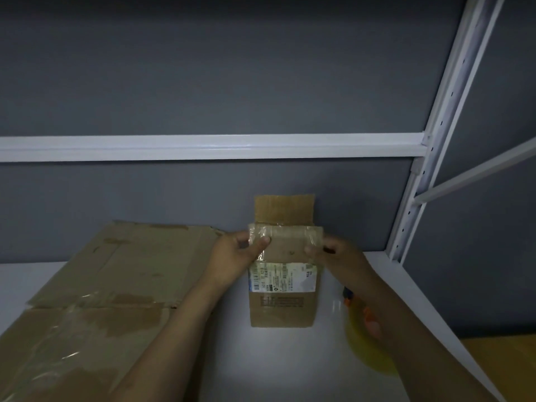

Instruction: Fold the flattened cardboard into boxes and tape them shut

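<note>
Both side edges of the small flattened cardboard point(281, 311) are pinched, my left hand point(232, 253) at one, right hand point(336, 256) at the other, held right of the large flat sheet point(101, 285) on the desk point(261, 361). Glossy old tape point(285, 230) under my thumbs could slip, skewing the fold.

I see a brown small box point(282, 310) bearing a white label point(282, 278) with black print. Left of the box lies tan flattened cardboard point(116, 271). Right of it is a yellow tape roll point(358, 346), and behind it a grey wall point(203, 82).
</note>
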